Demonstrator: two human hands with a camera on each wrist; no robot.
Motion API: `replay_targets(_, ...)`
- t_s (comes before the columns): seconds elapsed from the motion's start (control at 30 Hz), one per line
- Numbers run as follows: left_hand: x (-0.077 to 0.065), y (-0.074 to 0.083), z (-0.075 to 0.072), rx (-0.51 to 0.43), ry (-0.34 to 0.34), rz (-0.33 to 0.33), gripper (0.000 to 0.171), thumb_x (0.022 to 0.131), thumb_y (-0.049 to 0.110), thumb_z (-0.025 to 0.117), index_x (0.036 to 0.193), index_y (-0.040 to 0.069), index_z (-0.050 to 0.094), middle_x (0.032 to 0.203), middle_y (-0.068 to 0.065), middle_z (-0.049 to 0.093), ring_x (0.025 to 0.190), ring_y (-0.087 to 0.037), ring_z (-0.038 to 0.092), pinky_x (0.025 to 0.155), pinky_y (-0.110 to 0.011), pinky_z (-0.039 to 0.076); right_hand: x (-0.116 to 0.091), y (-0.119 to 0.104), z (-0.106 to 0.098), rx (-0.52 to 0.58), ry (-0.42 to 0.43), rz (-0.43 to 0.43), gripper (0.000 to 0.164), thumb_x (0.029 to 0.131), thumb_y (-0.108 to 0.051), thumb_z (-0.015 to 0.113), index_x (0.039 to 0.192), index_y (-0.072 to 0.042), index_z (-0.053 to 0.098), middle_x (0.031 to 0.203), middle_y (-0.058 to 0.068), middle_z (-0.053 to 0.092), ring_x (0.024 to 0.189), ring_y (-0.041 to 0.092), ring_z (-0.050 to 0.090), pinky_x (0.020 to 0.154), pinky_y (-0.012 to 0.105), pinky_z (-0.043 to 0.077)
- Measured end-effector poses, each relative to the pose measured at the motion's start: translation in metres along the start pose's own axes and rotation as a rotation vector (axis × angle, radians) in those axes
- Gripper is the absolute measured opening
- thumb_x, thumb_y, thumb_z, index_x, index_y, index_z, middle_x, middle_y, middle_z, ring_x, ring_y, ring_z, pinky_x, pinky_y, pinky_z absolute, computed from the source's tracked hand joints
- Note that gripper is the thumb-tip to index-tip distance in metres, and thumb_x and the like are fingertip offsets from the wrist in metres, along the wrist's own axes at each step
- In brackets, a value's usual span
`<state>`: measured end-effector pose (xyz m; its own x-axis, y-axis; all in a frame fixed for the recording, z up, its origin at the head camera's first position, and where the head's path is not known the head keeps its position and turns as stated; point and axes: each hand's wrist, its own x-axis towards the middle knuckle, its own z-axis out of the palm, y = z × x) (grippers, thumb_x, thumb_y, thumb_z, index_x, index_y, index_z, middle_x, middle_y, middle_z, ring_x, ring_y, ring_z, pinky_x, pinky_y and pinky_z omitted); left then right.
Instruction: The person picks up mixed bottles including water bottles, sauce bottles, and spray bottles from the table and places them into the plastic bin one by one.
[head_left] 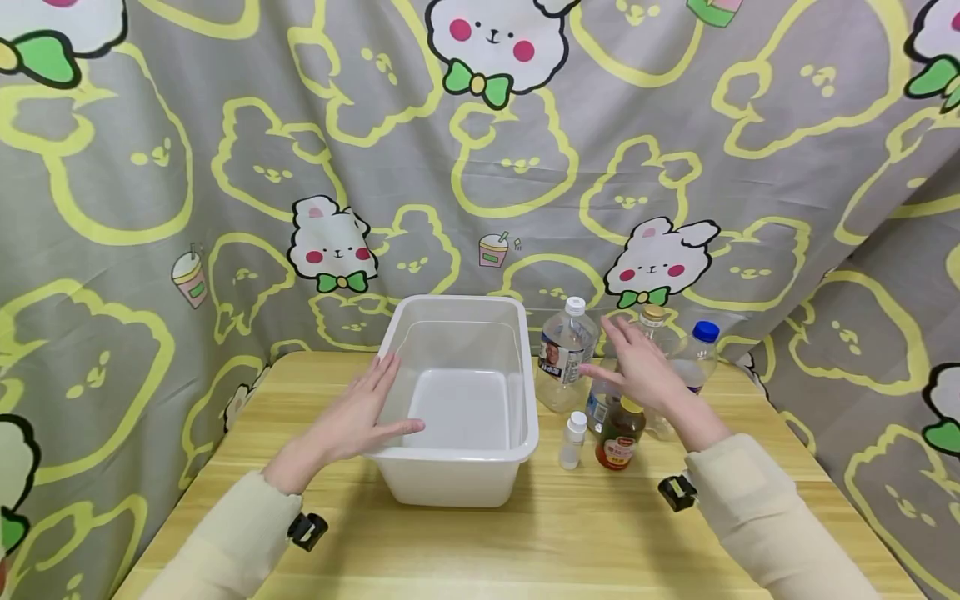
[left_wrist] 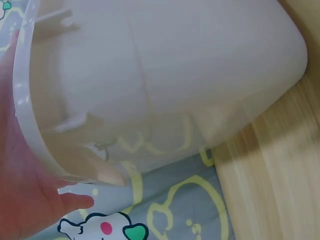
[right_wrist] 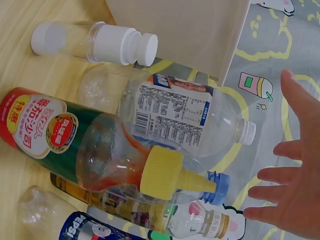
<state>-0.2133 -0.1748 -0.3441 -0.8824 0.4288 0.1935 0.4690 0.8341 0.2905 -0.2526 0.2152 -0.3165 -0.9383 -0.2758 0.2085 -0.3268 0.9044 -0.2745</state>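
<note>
A white plastic tub (head_left: 450,483) stands upright with bare insides. My left hand (head_left: 360,408) lies along its left rim, fingers straight and thumb spread over the opening; the left wrist view shows this hand (left_wrist: 27,185) at the rim. My right hand (head_left: 641,371) hovers over a group of bottles, fingers extended and holding nothing. Below it stand a tomato sauce bottle (right_wrist: 45,125) with a yellow cap and a clear bottle (head_left: 558,358) with a white cap. A small white-capped bottle (head_left: 572,446) is nearest the tub.
Behind the sauce bottle are a Pepsi bottle (right_wrist: 85,227), a gold-capped bottle (right_wrist: 212,225) and a bottle with a light-blue cap (right_wrist: 217,189). All stand close together on the wooden table (head_left: 450,550). A patterned curtain (head_left: 405,167) hangs behind and beside it.
</note>
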Motion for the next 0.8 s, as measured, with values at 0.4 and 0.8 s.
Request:
replay_targets(0.4,-0.013,0.001,0.006,-0.024,-0.022,-0.015,0.104,0.074,0.067,0.05,0.139,-0.006,0.014,0.144,-0.023,0.009,0.132,-0.035,0.007,0.103,-0.051,0.016,0.013,-0.004,0.003,0.107,0.029,0.068,0.083,0.084,-0.048,0.054,0.139,0.003,0.017,0.138,0.029,0.021,0.124,0.045,0.022,0.097,0.059,0.023)
replay_targets(0.8,-0.017,0.002,0.011,-0.015,-0.027,-0.027,0.109,0.071,0.07,0.049,0.139,-0.006,0.012,0.144,-0.023,0.007,0.132,-0.035,0.003,0.103,-0.051,0.015,0.027,-0.005,0.008,0.186,0.111,0.075,0.076,0.086,-0.043,0.054,0.136,0.007,0.024,0.134,0.031,0.029,0.121,0.045,0.027,0.098,0.056,0.024)
